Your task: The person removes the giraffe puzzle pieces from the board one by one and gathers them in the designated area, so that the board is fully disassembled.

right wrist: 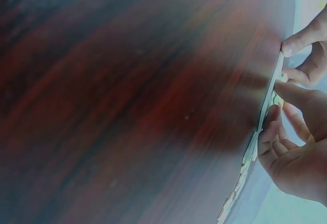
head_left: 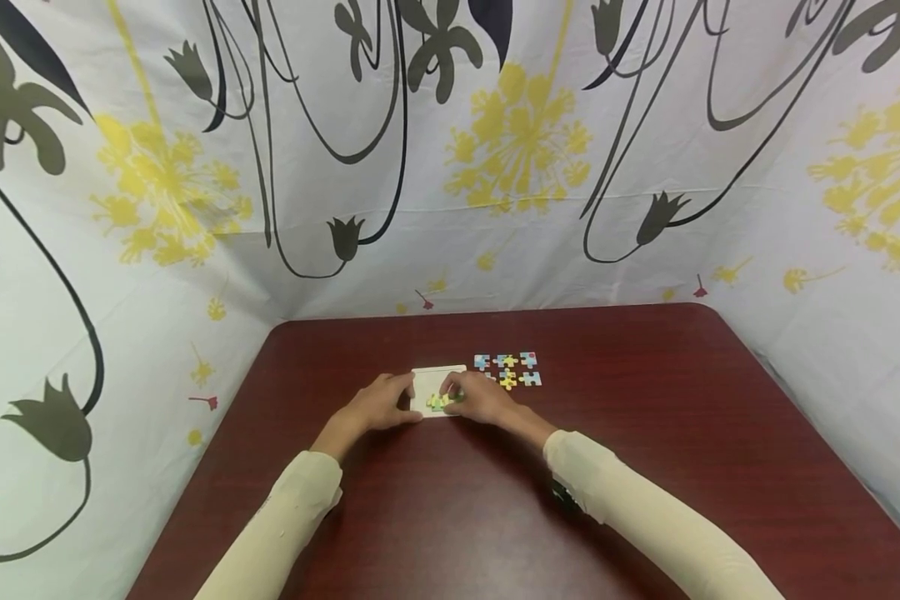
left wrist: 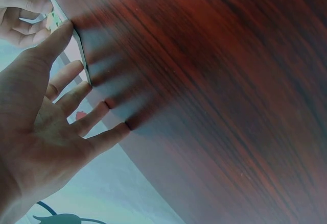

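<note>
Fitting a green puzzle piece [head_left: 438, 402] into the white tray [head_left: 431, 377]: right hand [head_left: 480, 398] fingers pinched on it, left hand [head_left: 378, 403] fingers spread, steadying the tray's edge. Next, likely pressing flat; loose pieces [head_left: 508, 371] just beyond right fingers.

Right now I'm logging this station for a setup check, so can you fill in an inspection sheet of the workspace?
Surface: dark red wood-grain table, bare in front.
Job's things: white rectangular puzzle tray holding a green-yellow jigsaw piece; loose colourful jigsaw pieces lie beside it.
Clutter: nothing seen.
Grips: left hand rests straight fingers on the tray's edge; right hand pinches the piece.
Cables: nothing seen.
Surroundings: white floral-printed cloth walls.
</note>
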